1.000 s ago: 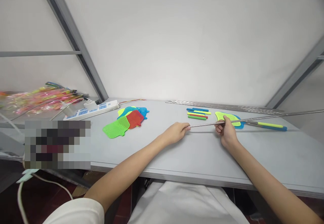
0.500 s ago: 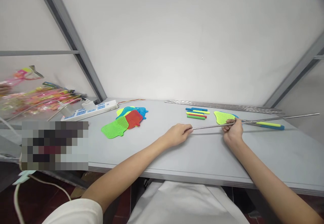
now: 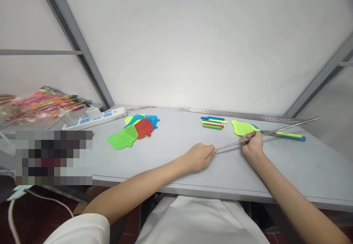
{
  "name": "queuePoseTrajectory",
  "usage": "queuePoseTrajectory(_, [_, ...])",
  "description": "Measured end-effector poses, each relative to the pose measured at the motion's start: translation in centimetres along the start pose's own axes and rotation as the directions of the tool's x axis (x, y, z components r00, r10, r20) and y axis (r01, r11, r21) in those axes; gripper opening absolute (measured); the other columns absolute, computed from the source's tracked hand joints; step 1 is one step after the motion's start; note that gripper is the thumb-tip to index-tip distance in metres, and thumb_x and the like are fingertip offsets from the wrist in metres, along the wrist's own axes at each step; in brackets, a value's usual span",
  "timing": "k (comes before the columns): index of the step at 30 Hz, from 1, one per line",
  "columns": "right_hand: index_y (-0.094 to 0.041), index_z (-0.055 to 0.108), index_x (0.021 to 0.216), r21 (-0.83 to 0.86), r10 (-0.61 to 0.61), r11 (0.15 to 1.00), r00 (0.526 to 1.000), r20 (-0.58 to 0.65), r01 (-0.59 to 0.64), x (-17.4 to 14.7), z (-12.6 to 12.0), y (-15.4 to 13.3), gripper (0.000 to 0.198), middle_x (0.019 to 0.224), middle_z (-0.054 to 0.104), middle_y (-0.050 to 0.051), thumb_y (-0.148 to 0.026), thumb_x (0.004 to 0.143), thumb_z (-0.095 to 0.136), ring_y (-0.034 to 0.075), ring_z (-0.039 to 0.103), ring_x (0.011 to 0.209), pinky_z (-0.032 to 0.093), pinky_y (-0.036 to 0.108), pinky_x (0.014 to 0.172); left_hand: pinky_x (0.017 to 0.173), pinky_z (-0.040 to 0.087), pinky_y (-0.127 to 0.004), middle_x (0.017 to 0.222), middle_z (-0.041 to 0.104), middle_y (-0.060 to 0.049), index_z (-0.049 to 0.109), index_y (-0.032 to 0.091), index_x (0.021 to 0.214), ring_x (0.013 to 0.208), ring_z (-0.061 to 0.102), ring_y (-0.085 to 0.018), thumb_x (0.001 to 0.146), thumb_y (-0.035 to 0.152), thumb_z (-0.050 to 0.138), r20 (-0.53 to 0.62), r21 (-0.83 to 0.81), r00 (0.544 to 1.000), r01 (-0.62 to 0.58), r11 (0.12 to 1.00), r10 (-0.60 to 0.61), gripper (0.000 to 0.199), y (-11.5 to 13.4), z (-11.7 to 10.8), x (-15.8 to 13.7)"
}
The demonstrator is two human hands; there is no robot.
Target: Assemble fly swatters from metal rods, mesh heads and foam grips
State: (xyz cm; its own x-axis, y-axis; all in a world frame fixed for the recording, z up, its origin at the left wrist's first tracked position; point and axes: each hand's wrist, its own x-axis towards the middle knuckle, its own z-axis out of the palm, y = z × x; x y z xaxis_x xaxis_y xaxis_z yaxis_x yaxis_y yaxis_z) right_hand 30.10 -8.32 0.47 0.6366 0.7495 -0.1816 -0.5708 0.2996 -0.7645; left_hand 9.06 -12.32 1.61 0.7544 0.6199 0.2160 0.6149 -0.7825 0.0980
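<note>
Now your left hand (image 3: 200,157) pinched the metal rod (image 3: 292,126) while your right hand (image 3: 253,143) gripped farther along, its far tip swung inward, so it slanted more steeply

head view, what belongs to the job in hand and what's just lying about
Likely the job: metal rod in left hand and right hand; loose rods; loose handles; swatter heads; assembled swatters.

Seemingly just lying about: power strip; bagged goods; white cable.

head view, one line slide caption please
Left hand and right hand hold a thin metal rod over a grey table bearing colourful mesh pieces and short tubes.
</note>
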Motion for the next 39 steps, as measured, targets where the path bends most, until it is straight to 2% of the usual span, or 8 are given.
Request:
queuePoseTrajectory(9, [-0.018,0.018,0.045,0.055,0.011,0.998,1.0,0.015,-0.012,-0.2,-0.2,-0.1,0.028,0.031,0.022,-0.009,-0.017,0.07,0.031,0.005,0.019,0.026,0.018,0.019,0.028,0.056,0.034,-0.027,0.058,0.055,-0.003,0.042,0.016,0.075,0.051,0.05,-0.014,0.085,0.024,0.016,-0.039,0.057,0.997,0.071,0.996,-0.069,0.028,2.4,1.6,-0.3])
queuePoseTrajectory(28, [-0.019,0.017,0.047,0.056,-0.024,0.998,1.0,0.008,0.024,-1.3,0.1,0.1,0.028,0.032,0.02,-0.009,-0.019,0.07,0.032,0.006,0.02,0.026,0.017,0.02,0.028,0.056,0.035,-0.027,0.06,0.055,-0.004,0.045,0.017,0.077,0.057,0.05,-0.015,0.085,0.03,0.012,0.0,-0.049,0.989,0.147,0.988,-0.147,0.037,1.8,1.3,-0.3])
queuePoseTrajectory(39, [-0.019,0.016,0.047,0.049,-0.055,0.997,0.999,0.002,0.054,-1.9,0.3,0.2,0.028,0.032,0.019,-0.009,-0.021,0.07,0.032,0.005,0.02,0.026,0.017,0.019,0.028,0.058,0.036,-0.025,0.064,0.056,-0.002,0.045,0.018,0.073,0.061,0.049,-0.013,0.085,0.032,0.015,0.048,-0.225,0.99,0.143,0.964,-0.135,0.036,1.0,1.2,-0.3])
